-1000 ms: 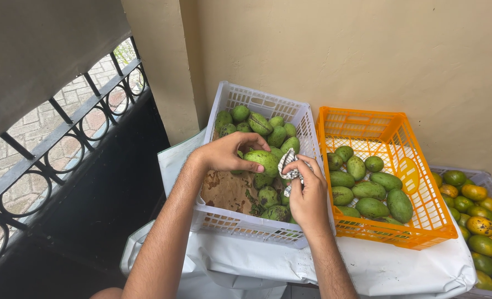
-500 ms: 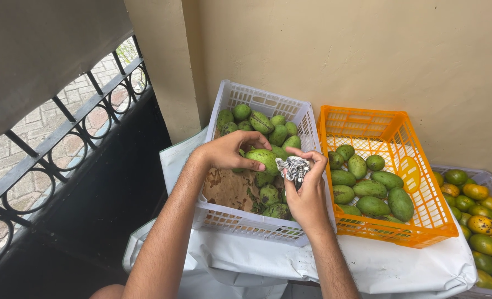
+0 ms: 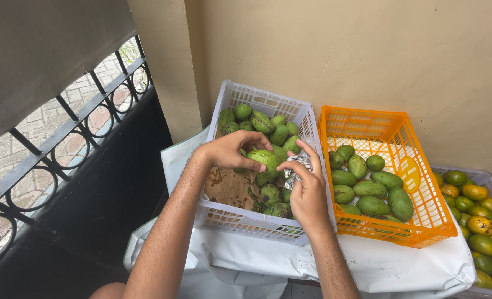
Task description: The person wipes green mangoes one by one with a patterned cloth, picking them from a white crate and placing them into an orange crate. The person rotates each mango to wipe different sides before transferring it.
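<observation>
Green mangoes sorted over two crates, one in hand being wiped.
White crate (image 3: 230,213) about half full, its brown liner showing bare at the near end; orange crate (image 3: 423,188) beside it holds about ten mangoes, a third crate (image 3: 481,178) sits at far right. Left hand (image 3: 229,150) grips a green mango (image 3: 265,159) above the white crate; right hand (image 3: 308,191) pinches a crumpled patterned cloth (image 3: 295,166) against it.

My left hand (image 3: 232,152) reaches forward, palm down, wrist bent, fingers curled closed over what it holds. My right hand (image 3: 307,188) is raised just beside it, thumb and forefinger pinched shut, the other fingers seemingly folded under. Both bare forearms stretch up from below.
</observation>
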